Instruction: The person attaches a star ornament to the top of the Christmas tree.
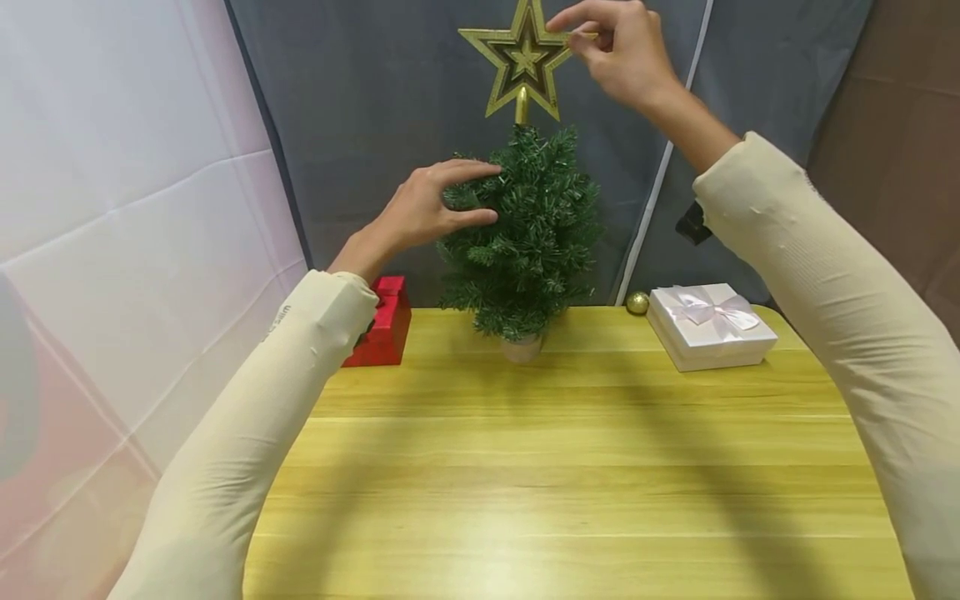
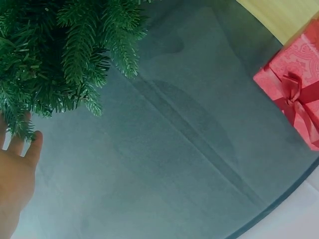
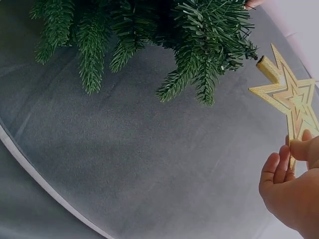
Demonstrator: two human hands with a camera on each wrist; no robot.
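Note:
A gold star tree topper (image 1: 527,60), with a nested star pattern and a short tube below, stands above a small green Christmas tree (image 1: 536,225). My right hand (image 1: 626,54) pinches one side point of the star between thumb and fingers. In the right wrist view, the open end of the tube (image 3: 269,69) shows just off the tree's top sprigs. My left hand (image 1: 420,204) reaches to the tree's upper left side, thumb and fingers spread apart. The left wrist view has its fingertips right at a branch tip (image 2: 20,127).
The tree's pale base (image 1: 521,348) stands on a wooden table (image 1: 510,467) near the back edge. A red gift box (image 1: 386,325) is at the left, partly behind my left sleeve. At the right sit a white gift box (image 1: 708,325) with a bow and a gold ball (image 1: 637,303).

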